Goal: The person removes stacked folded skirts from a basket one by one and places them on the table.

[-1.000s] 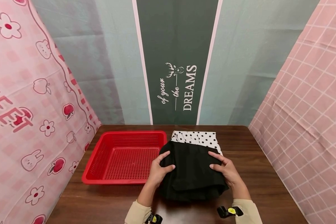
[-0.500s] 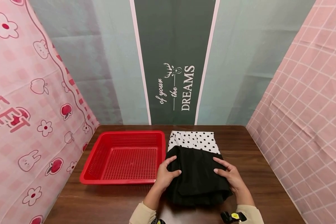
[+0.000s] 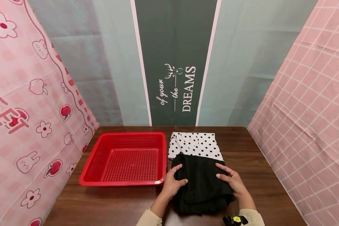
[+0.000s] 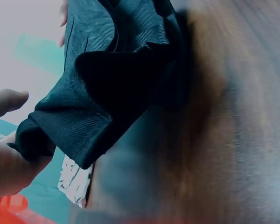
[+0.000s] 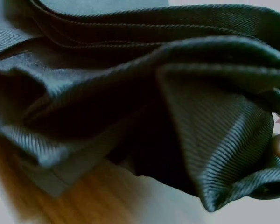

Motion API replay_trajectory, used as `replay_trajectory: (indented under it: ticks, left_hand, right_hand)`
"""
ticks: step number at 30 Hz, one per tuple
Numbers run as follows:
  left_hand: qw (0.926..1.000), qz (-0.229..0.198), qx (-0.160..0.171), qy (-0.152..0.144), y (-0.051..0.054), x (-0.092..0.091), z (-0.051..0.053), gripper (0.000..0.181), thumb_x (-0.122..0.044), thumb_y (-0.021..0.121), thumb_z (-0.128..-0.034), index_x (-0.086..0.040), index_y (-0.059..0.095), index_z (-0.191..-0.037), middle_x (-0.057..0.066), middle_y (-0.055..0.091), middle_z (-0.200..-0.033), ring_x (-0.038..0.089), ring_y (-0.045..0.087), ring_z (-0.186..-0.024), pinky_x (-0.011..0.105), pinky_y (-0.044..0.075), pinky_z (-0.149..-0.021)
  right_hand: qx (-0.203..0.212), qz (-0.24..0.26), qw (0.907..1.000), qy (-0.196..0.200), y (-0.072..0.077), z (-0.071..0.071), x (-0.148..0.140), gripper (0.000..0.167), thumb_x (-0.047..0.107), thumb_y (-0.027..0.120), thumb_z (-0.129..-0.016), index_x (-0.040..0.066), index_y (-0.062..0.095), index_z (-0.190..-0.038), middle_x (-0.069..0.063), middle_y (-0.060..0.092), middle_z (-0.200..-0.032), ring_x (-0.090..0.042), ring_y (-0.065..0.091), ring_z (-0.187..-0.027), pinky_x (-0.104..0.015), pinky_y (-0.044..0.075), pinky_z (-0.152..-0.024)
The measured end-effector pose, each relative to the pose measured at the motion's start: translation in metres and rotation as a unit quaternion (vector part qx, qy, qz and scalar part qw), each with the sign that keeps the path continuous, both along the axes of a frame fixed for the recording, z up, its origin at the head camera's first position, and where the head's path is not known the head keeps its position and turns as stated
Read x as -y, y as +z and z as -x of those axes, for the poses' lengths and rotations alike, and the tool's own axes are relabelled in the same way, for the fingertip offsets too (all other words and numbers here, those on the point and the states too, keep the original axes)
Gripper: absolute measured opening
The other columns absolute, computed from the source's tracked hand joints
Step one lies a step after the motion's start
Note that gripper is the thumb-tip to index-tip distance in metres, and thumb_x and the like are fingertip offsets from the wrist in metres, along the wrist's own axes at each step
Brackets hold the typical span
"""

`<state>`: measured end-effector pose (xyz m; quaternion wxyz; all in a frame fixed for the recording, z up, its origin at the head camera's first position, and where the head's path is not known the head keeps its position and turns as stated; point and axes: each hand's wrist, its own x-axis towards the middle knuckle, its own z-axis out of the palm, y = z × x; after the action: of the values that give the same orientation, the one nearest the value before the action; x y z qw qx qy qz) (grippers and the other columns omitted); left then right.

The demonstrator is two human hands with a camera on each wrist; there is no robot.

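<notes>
A folded black garment (image 3: 204,183) of ribbed fabric lies between my two hands near the front of the table. From its left side my left hand (image 3: 172,185) grips it, thumb on top and fingers at the edge. Opposite, my right hand (image 3: 234,182) grips the right side in the same way. In the left wrist view, the garment's loose layers (image 4: 98,102) sag over the left hand (image 4: 14,158). Stitched seams and open folds of the garment (image 5: 144,74) fill the right wrist view. Just behind it, a folded white cloth with black dots (image 3: 197,144) is partly covered.
A red plastic basket (image 3: 83,183) with a perforated floor stands at the left, close to my left hand. Brown wooden table (image 3: 248,150) extends to the right. Patterned cloth hangings (image 3: 302,94) surround the back and sides.
Both hands have drawn the black garment toward me and slightly right. More of the dotted cloth shows behind it. The head view has shifted slightly.
</notes>
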<state>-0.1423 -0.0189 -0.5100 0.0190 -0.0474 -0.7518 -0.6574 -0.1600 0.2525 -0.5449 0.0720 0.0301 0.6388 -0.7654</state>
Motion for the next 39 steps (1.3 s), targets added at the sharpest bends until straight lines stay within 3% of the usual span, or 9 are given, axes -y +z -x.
replay_trajectory:
  ticks: [4,9,16,28,34,39]
  left_hand:
    - [0.9999,0.011,0.009,0.004,-0.025,-0.002,0.005,0.063,0.007,0.076,-0.065,-0.001,0.057,-0.124,0.019,0.05,-0.127,0.035,0.039,-0.122,0.05,0.029,-0.099]
    - [0.9996,0.008,0.027,0.001,-0.037,-0.001,0.007,0.063,0.009,0.075,-0.0649,0.002,0.055,-0.124,0.022,0.049,-0.126,0.037,0.038,-0.121,0.052,0.028,-0.099]
    - [0.9985,-0.015,0.043,-0.032,-0.038,0.007,0.009,0.065,0.007,0.074,-0.0679,0.005,0.05,-0.128,0.022,0.046,-0.131,0.037,0.033,-0.125,0.053,0.025,-0.1]
    - [0.9973,-0.02,0.06,-0.038,-0.051,0.016,0.013,0.066,0.003,0.075,-0.0688,0.004,0.049,-0.129,0.024,0.044,-0.131,0.037,0.033,-0.123,0.054,0.026,-0.099]
    - [0.997,-0.004,0.068,-0.036,-0.063,0.018,0.013,0.067,0.005,0.074,-0.0667,0.006,0.047,-0.128,0.027,0.046,-0.126,0.039,0.038,-0.117,0.054,0.028,-0.097]
    - [0.9966,0.039,0.065,-0.032,-0.069,0.02,0.014,0.067,0.003,0.076,-0.065,0.004,0.048,-0.126,0.025,0.047,-0.125,0.038,0.042,-0.113,0.052,0.032,-0.094]
  right_hand:
    - [0.018,-0.004,0.9998,-0.006,-0.008,0.0,0.0,0.05,-0.002,0.065,-0.082,0.003,0.053,-0.13,-0.005,0.059,-0.112,-0.022,0.065,-0.075,-0.035,0.054,-0.063]
    - [0.039,-0.004,0.9992,-0.009,-0.012,0.001,0.003,0.054,-0.002,0.064,-0.083,0.001,0.048,-0.134,-0.007,0.059,-0.112,-0.024,0.065,-0.076,-0.037,0.054,-0.064]
    - [0.04,-0.01,0.9991,-0.009,-0.015,0.006,0.006,0.054,-0.001,0.064,-0.084,0.0,0.046,-0.135,-0.009,0.06,-0.11,-0.024,0.065,-0.076,-0.036,0.054,-0.064]
    - [0.032,-0.046,0.9984,0.009,-0.023,0.012,0.004,0.055,0.003,0.067,-0.082,0.001,0.048,-0.134,-0.006,0.059,-0.111,-0.021,0.064,-0.08,-0.035,0.053,-0.068]
    - [0.044,-0.088,0.9951,0.011,-0.028,0.013,-0.001,0.057,0.004,0.068,-0.082,-0.001,0.047,-0.134,-0.013,0.053,-0.121,-0.021,0.062,-0.084,-0.034,0.052,-0.07]
    - [0.051,-0.109,0.9926,-0.007,-0.032,0.012,-0.006,0.057,0.002,0.068,-0.081,-0.004,0.046,-0.133,-0.019,0.038,-0.137,-0.019,0.055,-0.092,-0.031,0.049,-0.073]
